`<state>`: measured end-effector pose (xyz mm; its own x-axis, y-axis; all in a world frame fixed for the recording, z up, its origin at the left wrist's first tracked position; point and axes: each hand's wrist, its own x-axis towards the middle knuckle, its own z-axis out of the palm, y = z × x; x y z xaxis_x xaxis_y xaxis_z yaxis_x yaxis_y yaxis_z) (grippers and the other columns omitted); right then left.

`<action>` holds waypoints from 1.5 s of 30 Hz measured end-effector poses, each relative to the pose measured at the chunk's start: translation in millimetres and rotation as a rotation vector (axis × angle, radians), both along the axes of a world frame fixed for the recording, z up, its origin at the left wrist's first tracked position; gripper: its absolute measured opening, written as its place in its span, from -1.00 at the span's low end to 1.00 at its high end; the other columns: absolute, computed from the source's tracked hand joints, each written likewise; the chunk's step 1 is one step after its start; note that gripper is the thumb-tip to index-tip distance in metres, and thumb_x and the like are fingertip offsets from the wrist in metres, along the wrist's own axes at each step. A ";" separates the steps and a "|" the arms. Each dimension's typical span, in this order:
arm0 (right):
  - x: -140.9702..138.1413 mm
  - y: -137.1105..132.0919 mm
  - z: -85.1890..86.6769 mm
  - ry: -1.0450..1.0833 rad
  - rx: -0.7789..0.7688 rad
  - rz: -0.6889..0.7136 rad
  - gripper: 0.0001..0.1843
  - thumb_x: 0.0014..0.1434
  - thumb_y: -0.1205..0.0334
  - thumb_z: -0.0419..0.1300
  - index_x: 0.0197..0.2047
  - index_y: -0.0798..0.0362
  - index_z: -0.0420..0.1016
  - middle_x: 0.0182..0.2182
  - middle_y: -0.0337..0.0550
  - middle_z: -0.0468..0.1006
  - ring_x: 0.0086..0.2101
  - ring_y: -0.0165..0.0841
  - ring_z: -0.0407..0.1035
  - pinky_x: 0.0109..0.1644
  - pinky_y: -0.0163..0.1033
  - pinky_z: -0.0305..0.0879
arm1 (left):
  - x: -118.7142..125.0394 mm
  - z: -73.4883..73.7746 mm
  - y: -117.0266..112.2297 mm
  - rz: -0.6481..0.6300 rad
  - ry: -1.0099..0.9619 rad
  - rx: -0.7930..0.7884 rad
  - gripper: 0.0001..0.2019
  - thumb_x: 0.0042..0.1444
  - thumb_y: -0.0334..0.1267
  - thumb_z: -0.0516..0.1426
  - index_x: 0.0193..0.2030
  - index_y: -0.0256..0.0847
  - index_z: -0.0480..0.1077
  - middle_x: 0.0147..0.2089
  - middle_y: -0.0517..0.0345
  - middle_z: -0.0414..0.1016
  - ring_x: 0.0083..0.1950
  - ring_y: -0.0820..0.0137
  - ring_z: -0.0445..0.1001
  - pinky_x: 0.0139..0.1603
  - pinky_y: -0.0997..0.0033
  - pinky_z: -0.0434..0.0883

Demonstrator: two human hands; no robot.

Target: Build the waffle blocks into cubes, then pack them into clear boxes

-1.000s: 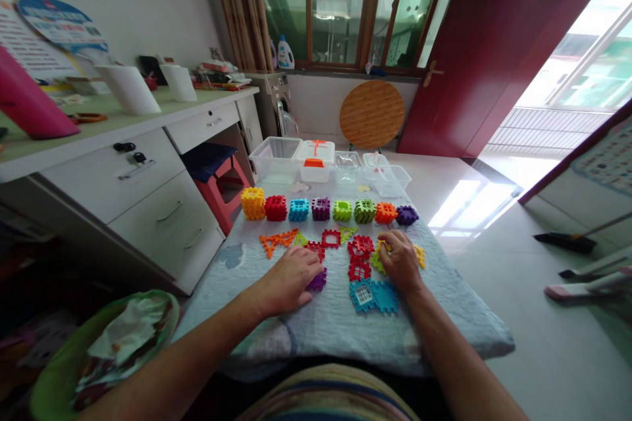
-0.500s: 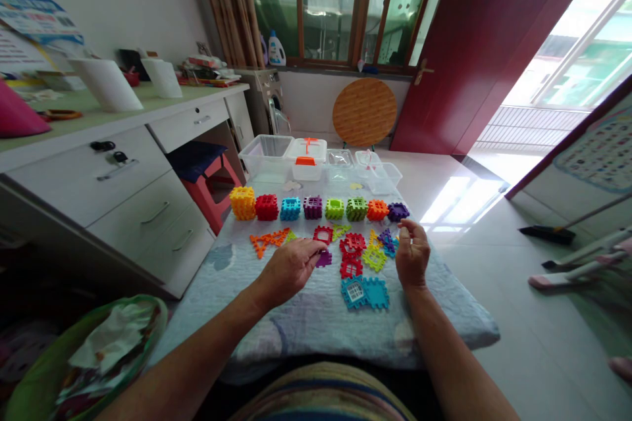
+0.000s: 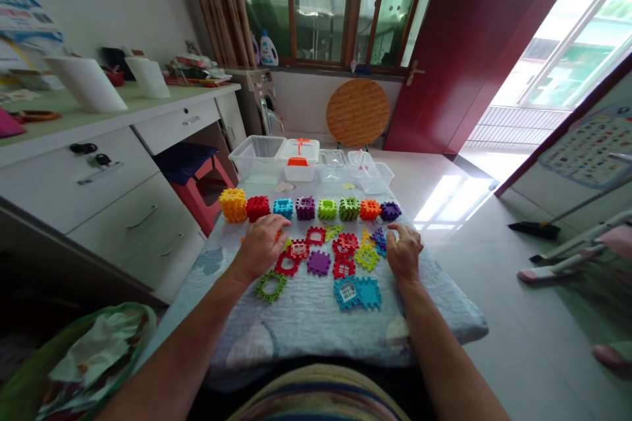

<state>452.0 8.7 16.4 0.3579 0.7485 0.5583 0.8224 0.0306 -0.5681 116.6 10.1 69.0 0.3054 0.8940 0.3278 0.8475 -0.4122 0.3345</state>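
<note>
My left hand [image 3: 261, 248] is open, fingers stretched over orange pieces on the left of the table, mostly hidden beneath it. My right hand [image 3: 405, 253] hovers at the right with its fingers partly bent and apart; nothing shows in it. Beside it lie a purple triangle piece [image 3: 379, 240] and a lime-green building piece [image 3: 367, 258]. Between my hands are a purple square piece [image 3: 319, 263], red building pieces [image 3: 344, 267] and two blue pieces [image 3: 369, 292] side by side. A green frame piece [image 3: 271, 286] lies just below my left hand.
Behind runs a row of stacked pieces by colour, from a yellow stack [image 3: 232, 205] to a dark purple stack [image 3: 390, 211]. Clear plastic boxes [image 3: 257, 156] stand at the table's far end. A white desk [image 3: 113, 191] is on the left, with a waste bin [image 3: 148, 319] below.
My left hand has moved left, away from the purple square piece, uncovering it along with red pieces and the green frame. The right hand's fingers have loosened slightly. The view has shifted a little.
</note>
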 end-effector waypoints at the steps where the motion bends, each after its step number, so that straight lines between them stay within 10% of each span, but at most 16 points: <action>1: -0.3 1.2 -2.8 -0.042 -0.011 -0.003 -0.74 0.17 0.21 0.03 -0.20 0.03 0.52 -0.17 -0.03 0.56 -0.06 -0.12 0.27 0.05 0.00 0.09 | -7.6 -3.1 4.9 0.047 0.042 -0.028 -0.72 0.23 -0.19 -0.01 -0.02 -0.20 0.41 0.06 -0.02 0.45 0.12 0.21 0.36 0.20 0.19 0.26; 10: -1.4 4.3 -16.3 -0.238 -0.137 0.146 -0.80 0.12 0.23 0.10 -0.23 0.02 0.53 -0.30 -0.10 0.56 -0.26 -0.26 0.35 -0.11 -0.16 0.15 | -20.1 -32.0 7.0 0.211 0.270 -0.257 -0.58 0.24 0.03 -0.03 0.08 -0.14 0.39 0.08 -0.05 0.42 0.09 0.14 0.36 0.08 0.18 0.28; 21: -11.4 1.2 -4.8 -0.053 -0.120 0.358 -0.81 0.13 0.22 0.05 -0.37 0.02 0.49 -0.38 -0.13 0.55 -0.30 -0.27 0.40 -0.13 -0.19 0.26 | -1.8 -3.3 -20.9 0.038 0.220 -0.177 -0.65 0.21 -0.14 0.06 0.08 -0.24 0.37 0.08 -0.09 0.44 0.11 0.17 0.38 0.18 0.21 0.27; 28: -11.2 2.6 -3.7 -0.028 -0.034 0.344 -0.78 0.17 0.17 0.04 -0.35 0.04 0.48 -0.34 -0.08 0.55 -0.26 -0.25 0.40 -0.07 -0.15 0.27 | 50.7 8.4 -29.7 -0.358 0.292 -0.206 -0.54 0.04 -0.19 0.22 0.11 -0.14 0.31 0.23 -0.05 0.35 0.27 0.11 0.24 0.27 0.03 0.16; 45: -13.7 1.3 -2.9 -0.038 -0.074 0.372 -0.82 0.13 0.23 0.05 -0.38 0.04 0.47 -0.37 -0.10 0.53 -0.28 -0.25 0.38 -0.11 -0.18 0.25 | 59.4 16.4 -4.1 -0.392 0.350 -0.204 -0.64 -0.11 -0.14 0.25 -0.12 -0.16 0.46 -0.08 0.03 0.47 -0.05 0.15 0.43 -0.01 0.18 0.34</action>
